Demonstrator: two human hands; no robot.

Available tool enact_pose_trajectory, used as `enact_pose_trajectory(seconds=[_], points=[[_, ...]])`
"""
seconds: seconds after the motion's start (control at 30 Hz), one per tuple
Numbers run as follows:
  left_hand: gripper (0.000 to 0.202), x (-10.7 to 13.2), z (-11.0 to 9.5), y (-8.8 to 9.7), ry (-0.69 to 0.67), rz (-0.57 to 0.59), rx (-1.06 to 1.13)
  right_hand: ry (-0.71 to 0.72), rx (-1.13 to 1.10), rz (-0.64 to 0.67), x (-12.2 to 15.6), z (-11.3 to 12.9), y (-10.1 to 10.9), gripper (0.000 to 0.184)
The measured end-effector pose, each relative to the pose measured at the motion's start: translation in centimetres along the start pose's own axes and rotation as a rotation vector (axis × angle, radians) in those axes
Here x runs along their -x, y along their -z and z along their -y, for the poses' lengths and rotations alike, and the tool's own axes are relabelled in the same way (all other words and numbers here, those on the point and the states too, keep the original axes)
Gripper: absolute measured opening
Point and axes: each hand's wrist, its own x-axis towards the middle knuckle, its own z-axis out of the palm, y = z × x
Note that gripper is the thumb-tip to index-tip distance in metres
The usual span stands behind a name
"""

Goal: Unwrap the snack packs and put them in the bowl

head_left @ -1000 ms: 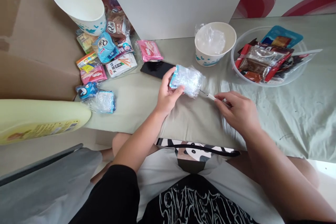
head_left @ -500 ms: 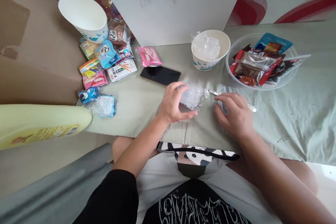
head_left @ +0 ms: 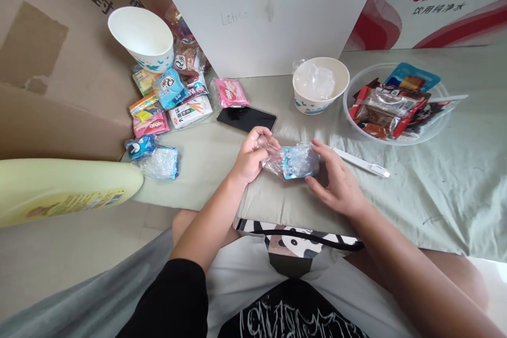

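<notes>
My left hand (head_left: 253, 156) is closed on a loose end of clear plastic film (head_left: 271, 158). The film runs to a small blue packet (head_left: 295, 162) covered in crinkled clear wrap. At the packet's other end is my right hand (head_left: 336, 179), with the thumb at the near edge and fingers at the far edge. A slim white cutter (head_left: 362, 162) lies on the cloth just past the right hand, its tip partly hidden by the fingers. Behind my left hand lies a black phone (head_left: 246, 119).
A paper cup (head_left: 320, 84) with crumpled plastic and a clear bowl (head_left: 348, 111) of snack packets stand at the back right. On the left are a tilted paper cup (head_left: 142, 37), several snack packs (head_left: 190, 111) and a pale yellow bottle (head_left: 71, 185). Cardboard boxes (head_left: 269, 21) line the back.
My right hand has left the cutter and moved left onto the wrapped packet. The packet now shows its blue side, and my left hand has closed on the film. The view has shifted slightly.
</notes>
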Motion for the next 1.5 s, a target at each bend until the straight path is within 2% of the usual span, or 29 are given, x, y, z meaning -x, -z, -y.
enact_pose_trajectory(seconds=[0.07,0.13,0.2,0.27,0.43,0.53,0.57,0.6,0.63,0.7,0.77,0.8,0.87,0.93,1.03,1.13,1.23,1.3,1.4,1.5], points=[[0.036,0.1,0.0,0.0,0.019,0.070,-0.058,0.016,-0.006,0.017,-0.2,0.0,0.0,0.060],[0.031,0.2,0.2,0.1,0.003,0.070,-0.123,0.034,0.003,0.015,-0.4,0.1,0.1,0.049],[0.027,0.1,0.3,0.2,-0.047,-0.009,-0.171,0.068,0.010,-0.005,-0.5,0.2,0.2,0.030],[0.025,-0.1,0.2,0.6,-0.125,-0.125,-0.195,0.080,0.001,-0.049,-0.5,0.2,0.5,0.021],[0.024,-0.7,-0.1,2.4,-0.343,-0.354,-0.331,-0.093,-0.020,-0.257,0.0,-0.1,1.3,0.018],[0.023,-0.2,-0.3,3.3,-0.548,-0.500,-0.593,-0.166,0.041,-0.407,0.5,-0.6,1.7,0.019],[0.023,0.2,-0.4,3.4,-0.637,-0.514,-0.722,-0.177,0.060,-0.445,0.7,-0.6,1.8,0.019],[0.023,0.5,-0.6,3.4,-0.729,-0.481,-0.862,-0.169,0.067,-0.467,0.8,-0.7,1.9,0.019],[0.024,0.8,-0.7,3.4,-0.814,-0.400,-1.002,-0.139,0.063,-0.465,0.9,-0.6,1.9,0.018],[0.029,1.4,-0.8,3.1,-0.908,-0.155,-1.236,-0.030,0.060,-0.374,1.0,-0.5,1.9,0.018],[0.035,1.6,-0.7,2.8,-0.853,0.052,-1.380,0.050,0.125,-0.250,0.9,-0.4,1.6,0.029],[0.032,1.7,-0.7,2.8,-0.793,0.101,-1.420,0.053,0.178,-0.206,0.8,-0.5,1.4,0.033],[0.020,1.6,-0.6,2.8,-0.704,0.124,-1.445,0.004,0.260,-0.177,0.7,-0.7,1.1,0.033],[0.017,1.6,-0.5,2.9,-0.727,0.089,-1.426,-0.051,0.282,-0.198,0.7,-0.9,1.1,0.026],[0.017,2.0,-0.4,2.7,-0.891,-0.002,-1.412,-0.050,0.262,-0.246,0.7,-0.8,1.4,0.027],[0.012,2.9,-0.3,1.8,-1.116,-0.042,-1.385,0.024,0.201,-0.210,0.6,-0.5,1.6,0.043],[0.011,4.0,-0.1,0.7,-1.278,0.046,-1.347,0.083,0.165,-0.155,0.5,-0.4,1.3,0.059],[0.012,4.7,0.2,-0.1,-1.299,0.132,-1.331,0.111,0.188,-0.142,0.6,-0.4,0.9,0.063],[0.014,5.6,0.8,-1.1,-1.249,0.280,-1.326,0.161,0.269,-0.078,0.7,-0.3,0.5,0.060],[0.017,6.2,1.3,-1.4,-1.137,0.399,-1.324,0.205,0.334,-0.058,0.6,-0.1,0.5,0.050]])
